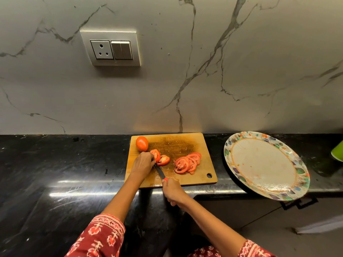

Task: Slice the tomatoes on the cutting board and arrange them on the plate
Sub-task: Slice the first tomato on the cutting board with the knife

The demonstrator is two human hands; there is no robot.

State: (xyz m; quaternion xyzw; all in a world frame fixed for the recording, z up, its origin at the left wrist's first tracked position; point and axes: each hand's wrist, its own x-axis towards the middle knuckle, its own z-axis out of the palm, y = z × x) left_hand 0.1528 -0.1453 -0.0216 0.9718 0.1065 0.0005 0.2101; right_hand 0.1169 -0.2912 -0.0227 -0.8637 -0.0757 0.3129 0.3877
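Note:
A wooden cutting board (185,141) lies on the black counter. A whole tomato (142,143) sits at its far left corner. My left hand (142,165) holds a cut tomato piece (156,154) in its fingertips. A loose slice (164,160) lies just right of the piece. My right hand (173,191) grips the red handle of a knife (160,171), whose dark blade points at the held piece. Several overlapping slices (187,163) lie on the board's right side. The patterned plate (241,141) lies to the right with no tomato on it.
The plate's near rim overhangs the counter's front edge. A green object (337,153) is cut off at the right edge of the view. A marble wall with a socket and switch panel (111,48) stands behind the counter (65,164).

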